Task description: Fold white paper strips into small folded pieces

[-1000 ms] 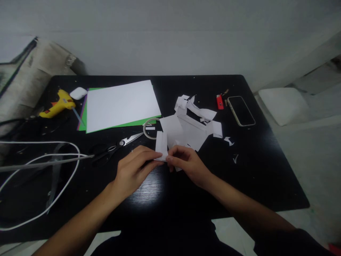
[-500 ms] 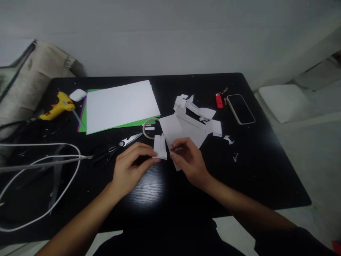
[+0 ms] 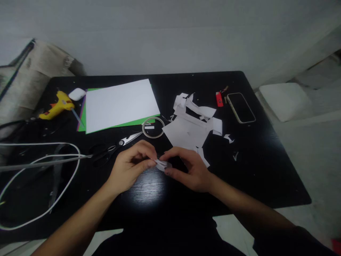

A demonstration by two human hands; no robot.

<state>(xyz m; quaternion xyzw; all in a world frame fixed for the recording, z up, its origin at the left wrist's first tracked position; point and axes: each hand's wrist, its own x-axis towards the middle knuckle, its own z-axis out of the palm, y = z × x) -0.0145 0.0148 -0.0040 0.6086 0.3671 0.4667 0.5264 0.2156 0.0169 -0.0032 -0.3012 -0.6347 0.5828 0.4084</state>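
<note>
Left hand (image 3: pixel 130 167) and right hand (image 3: pixel 190 170) are pinching a small folded paper piece (image 3: pixel 162 164) between fingertips, just above the black table (image 3: pixel 266 170), near the paper offcuts (image 3: pixel 190 129), tape roll (image 3: pixel 153 127) and scissors (image 3: pixel 114 147); holding it from both ends is likely steadying the fold.

Single head view, forward-down over black table (image 3: pixel 266 170); close, perhaps seated height.

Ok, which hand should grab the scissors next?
Left, probably. The scissors lie just beyond the left hand on its side of the table. The right hand would have to cross over. Both hands pinch the small folded paper.
</note>
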